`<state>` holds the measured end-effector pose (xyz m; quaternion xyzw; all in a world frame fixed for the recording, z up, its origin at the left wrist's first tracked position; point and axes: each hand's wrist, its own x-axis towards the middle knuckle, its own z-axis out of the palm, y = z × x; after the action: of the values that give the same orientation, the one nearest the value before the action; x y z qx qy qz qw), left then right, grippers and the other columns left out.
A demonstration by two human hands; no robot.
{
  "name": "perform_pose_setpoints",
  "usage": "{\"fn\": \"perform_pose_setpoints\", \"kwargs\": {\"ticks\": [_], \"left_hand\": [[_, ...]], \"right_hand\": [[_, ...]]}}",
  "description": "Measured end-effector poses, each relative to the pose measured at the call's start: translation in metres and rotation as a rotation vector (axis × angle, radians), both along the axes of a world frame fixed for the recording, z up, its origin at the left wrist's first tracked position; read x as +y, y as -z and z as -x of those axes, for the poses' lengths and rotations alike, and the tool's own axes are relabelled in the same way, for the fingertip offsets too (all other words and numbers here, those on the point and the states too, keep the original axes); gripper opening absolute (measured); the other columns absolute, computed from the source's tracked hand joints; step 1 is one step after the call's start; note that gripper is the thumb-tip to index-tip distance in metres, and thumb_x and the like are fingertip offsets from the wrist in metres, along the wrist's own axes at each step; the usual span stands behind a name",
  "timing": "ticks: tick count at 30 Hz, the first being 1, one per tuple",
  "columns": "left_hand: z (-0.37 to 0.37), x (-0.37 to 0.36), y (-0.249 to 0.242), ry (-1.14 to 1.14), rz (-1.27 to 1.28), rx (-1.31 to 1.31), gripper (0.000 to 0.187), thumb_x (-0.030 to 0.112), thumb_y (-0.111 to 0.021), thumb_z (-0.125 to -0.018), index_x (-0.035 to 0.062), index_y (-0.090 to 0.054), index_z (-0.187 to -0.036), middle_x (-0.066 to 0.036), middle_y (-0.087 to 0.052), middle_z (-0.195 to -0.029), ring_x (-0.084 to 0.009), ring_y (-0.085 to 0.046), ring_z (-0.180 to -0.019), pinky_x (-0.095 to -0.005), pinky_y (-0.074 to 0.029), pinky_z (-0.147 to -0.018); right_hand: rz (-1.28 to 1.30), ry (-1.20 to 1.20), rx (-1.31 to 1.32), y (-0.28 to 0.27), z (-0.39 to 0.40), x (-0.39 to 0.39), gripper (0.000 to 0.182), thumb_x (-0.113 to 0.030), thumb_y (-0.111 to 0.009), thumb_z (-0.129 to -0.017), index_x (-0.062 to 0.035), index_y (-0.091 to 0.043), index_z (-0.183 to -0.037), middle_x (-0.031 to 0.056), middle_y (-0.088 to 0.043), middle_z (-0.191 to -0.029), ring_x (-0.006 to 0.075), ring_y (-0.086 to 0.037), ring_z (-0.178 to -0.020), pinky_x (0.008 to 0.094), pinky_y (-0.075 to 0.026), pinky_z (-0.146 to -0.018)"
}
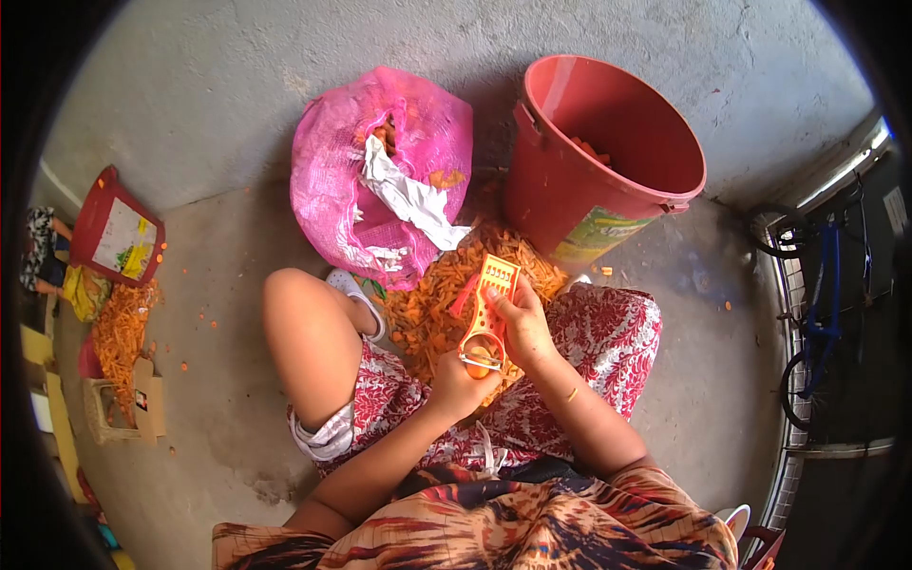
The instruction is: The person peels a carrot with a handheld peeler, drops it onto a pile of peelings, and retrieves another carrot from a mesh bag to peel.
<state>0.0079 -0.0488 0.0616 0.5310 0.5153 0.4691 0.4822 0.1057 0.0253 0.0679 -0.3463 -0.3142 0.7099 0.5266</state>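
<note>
Pinches orange peeler (498, 275) in right hand (528, 331); clasps carrot (478, 371) in left hand (462, 387) beneath blade (482, 361), above peelings (429, 309), before red bucket (546, 195) at far right.

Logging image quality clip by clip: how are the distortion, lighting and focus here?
Head view: strong wide-angle curvature, black corners; head view: glaring strip at upper right, with the blue bicycle in dim surroundings; head view: soft shadow on the wall between pink sack and large red bucket; head view: left hand, right hand and orange peeler fairly sharp.
</note>
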Motion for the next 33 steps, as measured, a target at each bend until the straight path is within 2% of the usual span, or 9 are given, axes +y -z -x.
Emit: {"fn": "perform_pose_setpoints", "kwargs": {"ticks": [7, 11, 14, 20, 23, 26, 27, 29, 33], "left_hand": [[0.002, -0.005, 0.019, 0.129, 0.109, -0.006, 0.012, 0.003, -0.057, -0.061, 0.0036, -0.045, -0.062, -0.001, -0.047, -0.057, -0.0100, -0.046, -0.054, -0.0259, -0.038, -0.053], [0.003, -0.007, 0.006, 0.193, -0.029, -0.075, 0.012, 0.000, -0.054, -0.063, 0.0051, -0.043, -0.064, -0.001, -0.047, -0.058, -0.0092, -0.048, -0.054, -0.0234, -0.039, -0.050], [0.013, 0.001, 0.023, 0.171, 0.100, -0.188, 0.014, -0.001, -0.052, -0.065, 0.0058, -0.040, -0.068, -0.002, -0.046, -0.060, -0.0088, -0.046, -0.057, -0.0226, -0.038, -0.054], [0.010, 0.015, 0.008, -0.017, -0.063, -0.375, 0.013, 0.012, -0.054, -0.072, 0.0056, -0.045, -0.079, -0.001, -0.046, -0.073, -0.0079, -0.044, -0.065, -0.0220, -0.037, -0.061], [0.015, 0.027, 0.005, -0.123, -0.145, -0.034, 0.020, 0.015, -0.055, -0.075, 0.0038, -0.048, -0.090, -0.005, -0.050, -0.080, -0.0113, -0.050, -0.074, -0.0239, -0.040, -0.066], [0.014, 0.032, 0.001, -0.036, 0.125, -0.220, 0.027, 0.016, -0.056, -0.078, 0.0018, -0.046, -0.100, -0.008, -0.051, -0.092, -0.0106, -0.052, -0.080, -0.0233, -0.046, -0.063], [0.015, 0.033, 0.009, -0.001, 0.076, -0.221, 0.028, 0.012, -0.057, -0.077, 0.0015, -0.046, -0.101, -0.008, -0.051, -0.094, -0.0113, -0.053, -0.081, -0.0231, -0.047, -0.064], [0.017, 0.035, 0.034, 0.075, -0.017, -0.219, 0.033, 0.004, -0.059, -0.075, 0.0008, -0.046, -0.105, -0.010, -0.052, -0.099, -0.0127, -0.054, -0.084, -0.0229, -0.049, -0.065], [0.020, 0.025, 0.014, 0.158, 0.122, -0.386, 0.034, -0.001, -0.059, -0.073, 0.0000, -0.046, -0.106, -0.008, -0.053, -0.098, -0.0150, -0.055, -0.086, -0.0247, -0.048, -0.071]], "right_hand": [[-0.040, 0.144, -0.550, 0.020, -0.015, 0.025, 0.020, -0.006, -0.047, -0.082, -0.0002, -0.039, -0.099, 0.0087, -0.052, -0.084, 0.0134, -0.052, -0.068, 0.0243, -0.046, -0.056], [0.010, 0.362, -0.431, 0.009, -0.041, 0.054, 0.017, -0.003, -0.044, -0.082, 0.0009, -0.042, -0.098, 0.0090, -0.052, -0.078, 0.0139, -0.053, -0.063, 0.0243, -0.048, -0.051], [0.013, 0.193, -0.246, 0.023, -0.032, 0.043, 0.020, -0.002, -0.044, -0.082, 0.0007, -0.042, -0.102, 0.0084, -0.052, -0.081, 0.0142, -0.053, -0.066, 0.0265, -0.048, -0.053], [0.186, 0.006, -0.460, 0.048, -0.029, 0.033, 0.025, -0.004, -0.050, -0.078, 0.0007, -0.043, -0.102, 0.0082, -0.054, -0.078, 0.0141, -0.054, -0.064, 0.0266, -0.048, -0.051], [0.117, -0.091, -0.646, 0.080, -0.017, 0.021, 0.023, -0.005, -0.048, -0.079, 0.0001, -0.042, -0.101, 0.0097, -0.056, -0.079, 0.0144, -0.056, -0.058, 0.0240, -0.047, -0.047], [0.156, -0.209, -0.365, 0.090, -0.010, 0.004, 0.031, -0.011, -0.051, -0.078, 0.0006, -0.040, -0.105, 0.0103, -0.056, -0.079, 0.0148, -0.056, -0.059, 0.0237, -0.045, -0.045], [-0.096, -0.218, -0.433, 0.133, -0.009, 0.009, 0.033, -0.014, -0.053, -0.078, 0.0002, -0.039, -0.105, 0.0099, -0.056, -0.079, 0.0138, -0.055, -0.059, 0.0229, -0.045, -0.047], [-0.279, -0.067, -0.502, 0.120, -0.008, 0.007, 0.035, -0.014, -0.056, -0.076, 0.0000, -0.040, -0.104, 0.0090, -0.056, -0.078, 0.0158, -0.056, -0.063, 0.0233, -0.045, -0.053], [-0.122, -0.050, -0.745, 0.072, -0.021, 0.010, 0.031, -0.011, -0.057, -0.075, 0.0011, -0.042, -0.099, 0.0106, -0.057, -0.078, 0.0189, -0.057, -0.070, 0.0268, -0.045, -0.061]]}}
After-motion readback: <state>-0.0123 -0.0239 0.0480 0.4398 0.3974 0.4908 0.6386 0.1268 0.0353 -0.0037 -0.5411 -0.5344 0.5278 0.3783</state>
